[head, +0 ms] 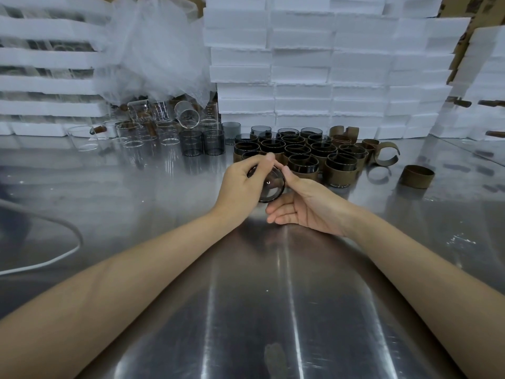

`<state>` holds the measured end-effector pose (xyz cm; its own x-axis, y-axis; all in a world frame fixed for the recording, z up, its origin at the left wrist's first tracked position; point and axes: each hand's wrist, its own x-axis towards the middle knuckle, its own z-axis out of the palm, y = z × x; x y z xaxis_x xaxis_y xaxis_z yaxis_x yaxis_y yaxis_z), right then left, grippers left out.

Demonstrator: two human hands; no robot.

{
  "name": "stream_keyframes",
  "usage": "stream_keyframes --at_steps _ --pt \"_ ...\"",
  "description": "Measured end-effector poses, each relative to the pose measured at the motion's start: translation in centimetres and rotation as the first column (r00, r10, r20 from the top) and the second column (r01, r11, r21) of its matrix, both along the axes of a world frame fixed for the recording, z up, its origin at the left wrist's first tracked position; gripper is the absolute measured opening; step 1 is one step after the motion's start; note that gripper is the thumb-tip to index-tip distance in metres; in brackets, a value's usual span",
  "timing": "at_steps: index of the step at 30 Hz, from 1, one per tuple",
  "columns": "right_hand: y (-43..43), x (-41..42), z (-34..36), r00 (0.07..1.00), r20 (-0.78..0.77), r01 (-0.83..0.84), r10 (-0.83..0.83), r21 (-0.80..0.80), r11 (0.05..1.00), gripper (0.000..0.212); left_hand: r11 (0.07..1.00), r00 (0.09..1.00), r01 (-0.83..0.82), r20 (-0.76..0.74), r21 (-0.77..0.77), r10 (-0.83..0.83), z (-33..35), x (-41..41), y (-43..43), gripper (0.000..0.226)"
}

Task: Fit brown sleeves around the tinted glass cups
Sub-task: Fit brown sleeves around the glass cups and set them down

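My left hand (243,184) grips a tinted glass cup (272,187) held on its side above the steel table, its base facing me. My right hand (303,206) lies palm up just under and beside the cup, its forefinger touching the rim and the other fingers relaxed. Behind the hands stands a cluster of several tinted cups wearing brown sleeves (308,154). Loose brown sleeves (386,153) lie to the right of the cluster, and one closed brown sleeve (416,176) stands alone further right. Bare tinted cups (202,142) stand to the left of the cluster.
Clear glass cups (153,129) crowd the back left, under a crumpled plastic bag (155,50). Stacked white foam trays (314,64) wall the back. A white cable (54,258) loops on the steel table (273,296) at the left.
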<state>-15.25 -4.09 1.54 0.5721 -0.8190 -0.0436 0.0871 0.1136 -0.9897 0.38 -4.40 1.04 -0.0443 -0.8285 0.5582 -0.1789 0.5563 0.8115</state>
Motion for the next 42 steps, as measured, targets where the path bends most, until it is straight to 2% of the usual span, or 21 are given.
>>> stream_keyframes --at_steps 3,5,7,11,14,18,21,23,25,27,29,32,35,37,40,42 --pt "0.0 0.0 0.1 1.0 -0.006 0.014 -0.014 0.004 1.0 0.056 1.0 1.0 0.004 0.006 0.013 -0.004 -0.3 0.2 -0.2 0.044" --pt "0.0 0.0 0.0 1.0 -0.019 0.02 -0.02 -0.003 1.0 0.062 1.0 1.0 0.004 0.016 -0.013 -0.004 -0.5 0.2 0.0 0.048" --pt "0.1 0.2 -0.1 0.999 -0.028 0.042 -0.042 -0.026 0.999 0.058 0.999 0.999 0.014 0.035 -0.05 -0.012 -0.5 0.1 0.2 0.046" --pt "-0.2 0.3 -0.7 0.987 -0.001 0.159 -0.159 -0.057 0.986 0.05 0.968 0.974 -0.03 0.212 -0.247 0.084 -0.3 -0.1 0.2 0.033" --pt "-0.3 0.1 -0.7 0.971 -0.002 0.238 -0.24 -0.127 0.963 0.046 0.934 0.953 0.032 0.292 -0.356 0.079 -0.2 -0.4 0.6 0.031" --pt "-0.4 0.0 -0.8 0.942 -0.056 0.303 -0.33 -0.277 0.912 0.05 0.795 0.84 0.175 0.509 -0.581 0.187 -0.6 -0.5 0.6 0.031" --pt "-0.4 0.0 -0.9 0.895 -0.132 0.328 -0.425 -0.452 0.83 0.034 0.746 0.724 0.22 0.618 -0.628 0.307 -0.5 -0.9 0.8 0.032" --pt "-0.5 0.0 -0.9 0.857 -0.146 0.341 -0.494 -0.557 0.757 0.032 0.757 0.666 0.21 0.657 -0.619 0.353 -0.5 -1.0 1.0 0.035" --pt "-0.6 0.0 -1.0 0.829 -0.139 0.356 -0.542 -0.616 0.703 0.042 0.776 0.622 0.186 0.683 -0.603 0.383 -0.4 -0.9 1.0 0.041" --pt "-0.5 0.1 -1.2 0.81 -0.163 0.345 -0.563 -0.644 0.683 0.049 0.806 0.592 0.135 0.699 -0.577 0.401 -0.2 -0.9 1.2 0.048" --pt "-0.4 0.1 -1.2 0.804 -0.186 0.323 -0.564 -0.661 0.678 0.042 0.845 0.593 0.068 0.703 -0.53 0.393 -0.2 -1.1 1.4 0.055" --pt "-0.3 0.1 -1.3 0.8 -0.182 0.324 -0.572 -0.672 0.666 0.035 0.903 0.647 -0.013 0.685 -0.429 0.335 -0.3 -1.3 1.5 0.064" --pt "0.0 0.1 -1.3 0.802 -0.181 0.322 -0.569 -0.671 0.668 0.038 0.949 0.744 -0.087 0.614 -0.303 0.264 -0.5 -1.3 1.2 0.075" --pt "0.3 0.3 -1.2 0.816 -0.186 0.294 -0.548 -0.682 0.67 0.04 0.979 0.826 -0.119 0.53 -0.167 0.191 -0.6 -1.2 0.9 0.087" --pt "0.2 0.3 -1.3 0.837 -0.185 0.249 -0.515 -0.709 0.659 0.043 0.994 0.911 -0.104 0.404 0.03 0.083 -0.7 -0.9 0.2 0.104" --pt "0.1 0.2 -1.4 0.84 -0.17 0.25 -0.515 -0.72 0.647 0.045 0.991 0.945 -0.055 0.328 0.124 0.012 -0.6 -0.8 0.0 0.107"
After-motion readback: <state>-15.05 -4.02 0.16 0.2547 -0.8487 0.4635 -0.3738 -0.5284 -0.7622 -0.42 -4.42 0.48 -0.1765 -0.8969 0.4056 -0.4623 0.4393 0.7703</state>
